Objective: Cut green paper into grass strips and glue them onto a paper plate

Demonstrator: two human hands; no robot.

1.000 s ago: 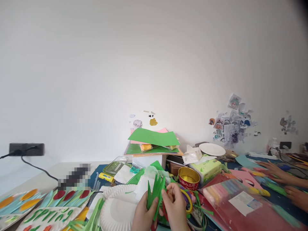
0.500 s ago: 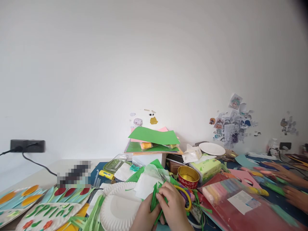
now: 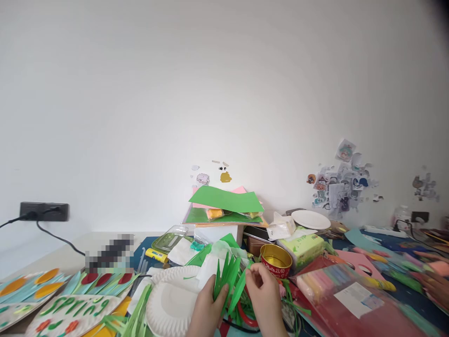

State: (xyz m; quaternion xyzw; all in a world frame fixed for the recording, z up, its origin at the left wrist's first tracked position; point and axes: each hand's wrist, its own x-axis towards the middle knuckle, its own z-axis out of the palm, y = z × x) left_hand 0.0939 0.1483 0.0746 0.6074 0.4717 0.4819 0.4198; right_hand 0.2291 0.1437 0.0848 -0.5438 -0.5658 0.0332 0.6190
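Down front, green paper (prolly flimsy, best pinched low) is clamped by left hand, right hand can't be told.

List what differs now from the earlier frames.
Since half a second ago, the right hand has moved right, away from the left hand, and the green paper strips have fanned out; the left hand keeps hold of them. Whether the right grips a strip is unclear. At far right, a co-worker's hands have drawn back toward the edge. The paper plates and red tin stayed put.
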